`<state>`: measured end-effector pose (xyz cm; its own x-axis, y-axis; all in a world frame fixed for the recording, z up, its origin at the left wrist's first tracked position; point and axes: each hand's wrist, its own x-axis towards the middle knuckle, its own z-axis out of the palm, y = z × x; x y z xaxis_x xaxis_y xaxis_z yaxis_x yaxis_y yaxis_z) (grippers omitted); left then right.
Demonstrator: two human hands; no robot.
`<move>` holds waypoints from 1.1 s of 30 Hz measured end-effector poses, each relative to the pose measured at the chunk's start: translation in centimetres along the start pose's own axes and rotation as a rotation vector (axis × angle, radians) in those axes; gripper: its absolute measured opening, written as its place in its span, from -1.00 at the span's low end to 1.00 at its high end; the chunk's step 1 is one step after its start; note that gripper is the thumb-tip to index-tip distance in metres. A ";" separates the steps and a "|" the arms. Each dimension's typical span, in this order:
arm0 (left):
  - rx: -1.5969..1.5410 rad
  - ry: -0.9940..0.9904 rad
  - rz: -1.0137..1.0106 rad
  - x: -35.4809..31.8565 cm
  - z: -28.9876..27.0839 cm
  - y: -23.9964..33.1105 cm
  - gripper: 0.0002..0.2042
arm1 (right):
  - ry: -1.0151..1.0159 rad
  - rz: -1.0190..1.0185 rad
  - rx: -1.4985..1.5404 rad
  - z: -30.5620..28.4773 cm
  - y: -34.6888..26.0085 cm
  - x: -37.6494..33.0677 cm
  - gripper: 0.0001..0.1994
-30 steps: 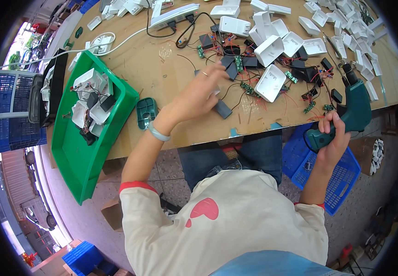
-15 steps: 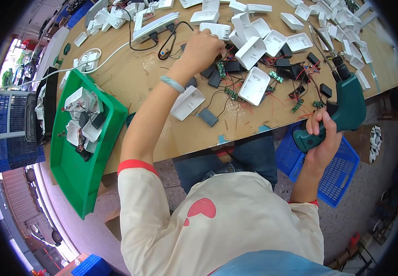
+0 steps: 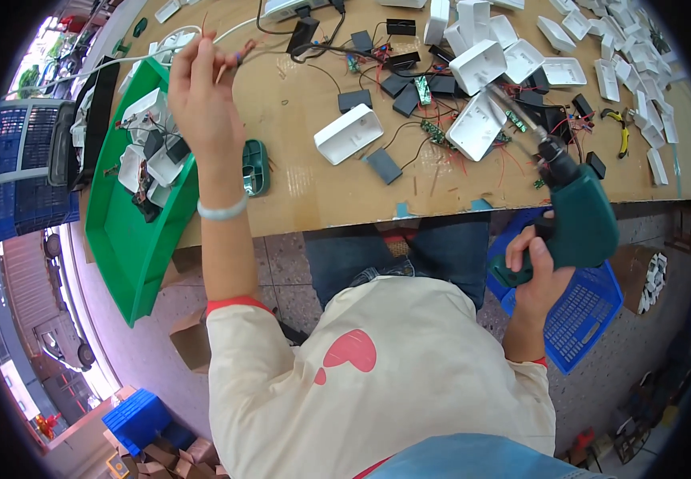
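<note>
My left hand is raised above the far end of the green tray, fingers pinched together. A thin red wire sticks up from the fingertips; the rest of the small part there is blurred. In my right hand is a dark green power drill, its grip wrapped by the fingers. The drill's long bit points forward and left, over white plastic cases. One open white case lies under the tip among black blocks, green circuit boards and red wires. Another white case sits left of it, beside a dark block.
White cases with wired parts lie in the green tray. A small green compartment box stands right of it. A white power strip with black cords is at the far edge. Yellow-handled pliers lie right; a blue basket stands below the table.
My left hand has swung from the pile of parts leftward to above the green tray, lifting a small wired part. The drill has come slightly left and nearer to me. My view has shifted.
</note>
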<state>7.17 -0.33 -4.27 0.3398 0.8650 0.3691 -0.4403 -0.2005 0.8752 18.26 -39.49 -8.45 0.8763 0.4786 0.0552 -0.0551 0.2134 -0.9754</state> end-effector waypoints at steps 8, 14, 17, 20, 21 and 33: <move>-0.152 0.371 -0.046 -1.9 -3.0 1.5 -0.85 | -0.133 0.068 -0.077 0.3 1.5 -1.3 -0.59; 0.327 -0.027 -0.183 -9.9 0.3 1.5 -0.88 | -0.111 0.066 -0.056 0.3 2.3 -1.7 -0.64; 0.439 -0.064 -0.221 -13.5 1.3 -0.1 -0.92 | -0.156 0.078 -0.118 0.7 3.6 -2.3 -0.65; 0.745 -0.207 0.041 -15.9 2.1 -2.4 -0.96 | -0.156 0.110 -0.210 1.7 4.9 -2.5 -0.67; 0.855 -0.177 0.075 -16.4 2.3 -3.0 -0.96 | -0.143 0.127 -0.240 1.8 5.3 -2.4 -0.67; 1.306 -0.009 0.436 -15.9 3.1 -8.5 -0.89 | -0.200 0.220 -0.225 4.6 6.6 -0.6 -0.76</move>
<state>8.08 -13.76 -16.59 0.3846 0.6192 0.6846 0.5803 -0.7389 0.3424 15.16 -34.43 -13.89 0.7433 0.6536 -0.1423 -0.1059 -0.0951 -0.9898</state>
